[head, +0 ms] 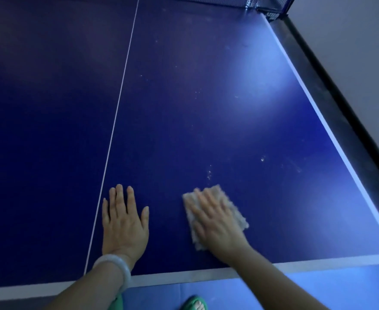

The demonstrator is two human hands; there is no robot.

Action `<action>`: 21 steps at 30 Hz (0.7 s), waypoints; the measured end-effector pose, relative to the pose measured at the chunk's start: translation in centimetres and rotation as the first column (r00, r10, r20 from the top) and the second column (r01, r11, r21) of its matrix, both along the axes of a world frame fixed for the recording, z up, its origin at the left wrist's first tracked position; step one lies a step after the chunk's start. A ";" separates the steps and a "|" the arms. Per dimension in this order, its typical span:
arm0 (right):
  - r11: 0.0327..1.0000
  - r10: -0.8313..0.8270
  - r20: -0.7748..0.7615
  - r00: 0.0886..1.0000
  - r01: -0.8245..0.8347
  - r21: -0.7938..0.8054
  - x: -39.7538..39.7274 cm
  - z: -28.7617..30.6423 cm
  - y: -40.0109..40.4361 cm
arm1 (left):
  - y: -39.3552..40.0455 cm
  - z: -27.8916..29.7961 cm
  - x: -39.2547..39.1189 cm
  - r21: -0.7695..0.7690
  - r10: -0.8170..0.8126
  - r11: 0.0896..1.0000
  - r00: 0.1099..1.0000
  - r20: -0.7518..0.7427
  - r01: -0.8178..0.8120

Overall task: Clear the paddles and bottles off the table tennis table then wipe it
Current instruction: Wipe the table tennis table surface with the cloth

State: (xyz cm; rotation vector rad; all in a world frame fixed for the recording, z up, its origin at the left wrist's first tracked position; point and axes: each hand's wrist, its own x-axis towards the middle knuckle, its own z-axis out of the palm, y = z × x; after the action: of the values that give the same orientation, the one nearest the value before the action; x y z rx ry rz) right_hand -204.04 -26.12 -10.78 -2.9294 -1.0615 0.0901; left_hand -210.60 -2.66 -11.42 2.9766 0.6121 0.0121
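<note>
1. Near the end line of the table tennis table (206, 108), the right hand (215, 222) presses a pale cloth (240, 218) flat under straight fingers; the left hand (124, 222), also flat, braces just right of the centre line (116, 113).
2. No paddles or bottles show on the visible half, so clearing looks done.
3. Risk: white specks (209, 173) just beyond the cloth could smear, or be pushed off the edge onto the floor (273, 285).
4. Risk: the cloth may bunch or slip from under the palm, since nothing grips it.
5. Risk: the far corner by the net (251, 2) may get skipped.
6. No readable writing or brand appears.
</note>
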 end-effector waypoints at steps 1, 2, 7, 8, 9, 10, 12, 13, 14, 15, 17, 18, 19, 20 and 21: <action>0.995 -0.087 0.017 0.996 0.088 -0.054 1.8 -0.3 -1.6 | 0.0 0.0 0.0 0.003 0.002 1.000 1.000 -0.003 -0.002; 0.965 -0.256 0.029 0.966 0.257 -0.049 3.4 -0.6 -3.4 | 0.0 0.1 0.0 0.001 0.004 1.000 1.000 -0.004 -0.004; 0.677 -0.728 -0.132 0.673 0.736 0.017 3.2 -0.2 -6.0 | -0.1 0.1 0.0 -0.023 0.011 1.000 1.000 0.004 -0.010; 0.692 -0.716 -0.109 0.689 0.722 0.018 2.3 -0.3 -4.5 | -0.1 0.2 0.0 -0.024 0.013 1.000 1.000 0.003 -0.013; 0.731 -0.678 -0.089 0.730 0.682 0.019 1.5 -0.2 -2.8 | -0.1 0.2 0.0 -0.022 0.016 1.000 1.000 -0.002 -0.016; 0.781 -0.621 -0.082 0.780 0.624 0.019 0.8 -0.3 -1.1 | -0.1 0.2 0.0 -0.016 0.018 1.000 1.000 -0.007 -0.018; 0.920 -0.386 -0.074 0.919 0.390 0.040 0.3 -0.5 2.0 | -0.1 0.2 0.0 -0.005 0.020 1.000 1.000 -0.013 -0.020; 0.962 -0.255 -0.101 0.962 0.263 0.074 0.7 0.0 3.1 | -0.1 0.3 0.0 -0.004 0.020 1.000 1.000 -0.015 -0.020; 0.983 -0.153 -0.120 0.981 0.164 0.085 1.7 0.6 3.5 | -0.1 0.3 0.0 -0.004 0.020 1.000 1.000 -0.017 -0.020; 0.994 -0.084 -0.114 0.990 0.091 0.060 3.3 0.7 3.2 | -0.1 0.3 0.0 -0.005 0.021 1.000 1.000 -0.018 -0.021; 0.996 -0.078 -0.038 0.996 0.076 -0.052 7.1 -0.3 1.1 | -0.1 0.3 0.1 -0.007 0.023 1.000 1.000 -0.015 -0.023; 0.979 -0.183 -0.012 0.983 0.181 -0.092 8.8 -0.7 -0.5 | -0.1 0.3 0.1 -0.008 0.025 1.000 1.000 -0.015 -0.025; 0.942 -0.324 -0.004 0.946 0.322 -0.098 9.9 -0.6 -2.2 | -0.2 0.3 0.1 -0.009 0.027 1.000 1.000 -0.016 -0.027; 0.876 -0.481 -0.019 0.876 0.480 -0.046 10.4 -0.4 -4.0 | -0.2 0.3 0.1 -0.009 0.028 1.000 0.999 -0.018 -0.029; 0.787 -0.614 -0.069 0.786 0.616 0.011 10.2 -0.1 -5.2 | -0.2 0.3 0.1 -0.010 0.028 1.000 0.999 -0.019 -0.029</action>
State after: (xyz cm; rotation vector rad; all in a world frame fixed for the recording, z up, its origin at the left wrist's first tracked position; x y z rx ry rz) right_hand -193.80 -31.36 -10.91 -3.0442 -0.0482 0.1422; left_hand -210.47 -2.85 -11.09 2.9612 0.6547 -0.0166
